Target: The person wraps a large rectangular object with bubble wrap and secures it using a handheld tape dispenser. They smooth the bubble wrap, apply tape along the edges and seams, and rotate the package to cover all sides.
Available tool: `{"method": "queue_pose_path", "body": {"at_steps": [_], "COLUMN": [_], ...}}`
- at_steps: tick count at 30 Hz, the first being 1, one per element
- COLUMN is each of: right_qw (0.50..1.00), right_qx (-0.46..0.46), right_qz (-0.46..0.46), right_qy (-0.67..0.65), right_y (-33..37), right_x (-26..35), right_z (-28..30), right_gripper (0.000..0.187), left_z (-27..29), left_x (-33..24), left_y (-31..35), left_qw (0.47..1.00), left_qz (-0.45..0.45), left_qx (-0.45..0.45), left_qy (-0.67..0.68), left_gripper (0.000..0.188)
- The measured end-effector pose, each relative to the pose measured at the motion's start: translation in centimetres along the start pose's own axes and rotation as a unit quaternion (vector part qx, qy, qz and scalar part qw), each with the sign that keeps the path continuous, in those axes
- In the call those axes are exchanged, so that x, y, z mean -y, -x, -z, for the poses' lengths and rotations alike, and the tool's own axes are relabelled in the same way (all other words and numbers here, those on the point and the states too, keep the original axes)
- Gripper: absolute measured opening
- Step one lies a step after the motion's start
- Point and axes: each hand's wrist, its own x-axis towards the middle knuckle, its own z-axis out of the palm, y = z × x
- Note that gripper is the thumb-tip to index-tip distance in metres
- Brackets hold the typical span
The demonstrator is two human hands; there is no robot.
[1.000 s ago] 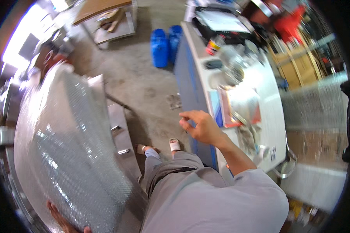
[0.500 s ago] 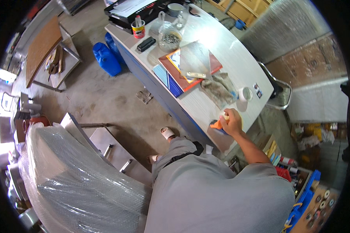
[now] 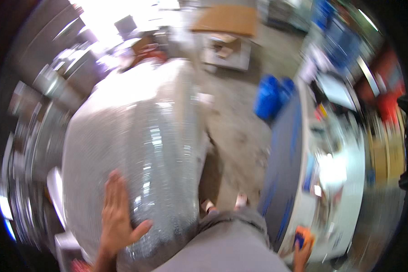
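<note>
My left hand [image 3: 115, 217] is stretched out over a large bulky item wrapped in bubble wrap [image 3: 140, 127]. Its fingers lie straight and the thumb points away to the right; whether the palm presses on the wrap is hard to tell. Low on the right, my right hand [image 3: 302, 257] is closed on an orange tape dispenser [image 3: 307, 235] with a dark part in it, at the near end of the white-topped workbench [image 3: 349, 222]. Motion blur smears its details.
Blue jerrycans [image 3: 268, 97] stand on the concrete floor [image 3: 233, 131] beyond the bench's grey-blue side [image 3: 281, 177]. A low table with a brown top [image 3: 226, 20] is farther back. Blurred clutter lies along the bench top, with a black tray [image 3: 335, 90] at its far end.
My view has swung left, bringing the wrapped item to the middle-left and the bench to the right. My left hand has come into view over the wrap. The dispenser stays in my right hand.
</note>
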Motion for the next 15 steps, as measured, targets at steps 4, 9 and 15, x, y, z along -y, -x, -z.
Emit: {"method": "queue_pose_path", "body": {"at_steps": [4,9,15], "right_qw": [0.953,0.825,0.707], "right_qx": [0.106,0.291,0.597], "right_qz": [0.013,0.190,0.378], "right_qy": [-0.284,-0.445,-0.033], "right_y": [-8.1,-25.6,-16.4], "right_x": [6.7,22.3,65.1], "right_z": [1.0,-2.7,2.3], "right_gripper": [0.070,0.083,0.047], "left_z": [1.5,0.2,-1.5], "left_x": [-0.5,-0.2,0.2], "left_y": [-0.5,1.3,1.2], "left_qw": [0.999,0.998,0.996], "left_qz": [-0.024,-0.027,-0.011], "left_qx": [0.015,-0.024,-0.083], "left_qy": [-0.028,-0.044,-0.032], "left_gripper": [0.106,0.102,0.099]}}
